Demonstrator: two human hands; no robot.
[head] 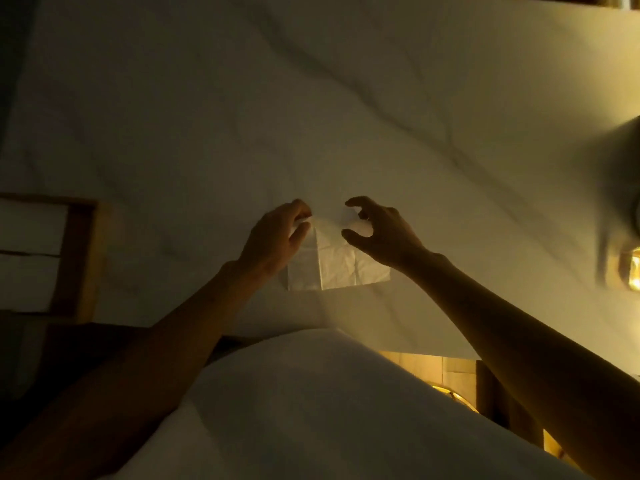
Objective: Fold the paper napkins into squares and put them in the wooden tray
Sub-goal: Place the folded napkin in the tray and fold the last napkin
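Napkin [341,261] lies on the white cloth [207,116], mid-frame, just ahead of the body. One crease runs 12-to-6 thru it, left of centre; shape approx square, no clear long axis. Its far edge, at 12, is where both hands sit. L hand [277,237] is at the 11 o'clock corner, thumb and fingers pinched on the paper's edge. R hand [381,233] is at the 1 o'clock corner, fingers clawed, thumb and forefinger apart w/ a lifted bit of paper showing btw them; can't tell if it really grips. Both hands are about equally near, and the paper runs from the fingertips back toward 6. Prob. the next fold brings the far edge down onto the near edge, so the corners need to meet square. Tray [83,258] is at 9 o'clock from the napkin, well apart, nearer the L hand, partly cut by the frame edge. It holds white stacks [31,230], two, w/ a dark gap btw them; likely folded napkins, too dim to be sure.
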